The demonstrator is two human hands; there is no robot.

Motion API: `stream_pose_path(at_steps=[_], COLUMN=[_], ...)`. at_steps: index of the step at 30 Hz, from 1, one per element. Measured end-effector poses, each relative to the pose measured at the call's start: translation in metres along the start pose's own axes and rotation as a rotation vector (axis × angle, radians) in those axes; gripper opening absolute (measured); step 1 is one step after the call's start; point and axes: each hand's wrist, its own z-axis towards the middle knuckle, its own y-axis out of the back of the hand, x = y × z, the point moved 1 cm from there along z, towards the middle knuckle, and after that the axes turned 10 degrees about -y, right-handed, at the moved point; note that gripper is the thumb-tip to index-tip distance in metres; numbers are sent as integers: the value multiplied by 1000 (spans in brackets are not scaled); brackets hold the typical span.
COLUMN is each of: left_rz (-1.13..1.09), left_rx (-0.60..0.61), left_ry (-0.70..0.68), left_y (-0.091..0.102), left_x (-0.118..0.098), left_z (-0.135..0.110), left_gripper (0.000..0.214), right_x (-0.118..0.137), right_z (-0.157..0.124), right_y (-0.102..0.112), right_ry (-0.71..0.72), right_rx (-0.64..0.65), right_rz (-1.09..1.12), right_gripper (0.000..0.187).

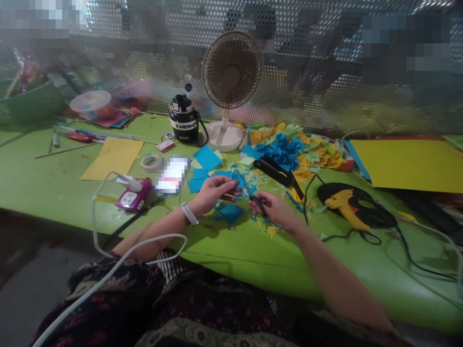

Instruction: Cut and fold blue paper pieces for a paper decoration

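Observation:
My left hand (213,191) pinches a small piece of blue paper (237,181) between thumb and fingers, above the green table (202,246). My right hand (274,210) holds a pair of black-handled scissors (257,201), whose thin blades reach up toward the blue paper. Where the blades meet the paper is hard to make out. Under my hands lie scattered paper scraps (260,185) in blue and yellow, and a blue paper cutout (227,213) sits just below them. A white band watch (189,214) circles my left wrist.
A pink power socket (134,195) with a white cable, a blurred phone (172,175), a tape roll, a yellow hot glue gun (347,205), a black stapler, paper flowers, yellow card sheets, a fan (231,72) and a black flask stand on the table.

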Motion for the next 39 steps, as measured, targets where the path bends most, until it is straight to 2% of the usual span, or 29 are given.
stream_pose_path(at_steps=[11, 20, 28, 39], left_rz=[0, 56, 27, 40], left_rx=[-35, 42, -26, -42], left_ry=[-38, 22, -5, -33], left_y=[5, 4, 6, 7], left_x=[1, -2, -4, -4], left_z=[5, 3, 5, 6], left_gripper=[49, 37, 39, 42], right_x=[6, 5, 9, 11], right_z=[-4, -3, -6, -7], right_y=[1, 1, 1, 0], right_ry=[-24, -8, -24, -17], right_rx=[-9, 15, -3, -26], right_rz=[-1, 8, 25, 15], right_gripper=[56, 55, 57, 59])
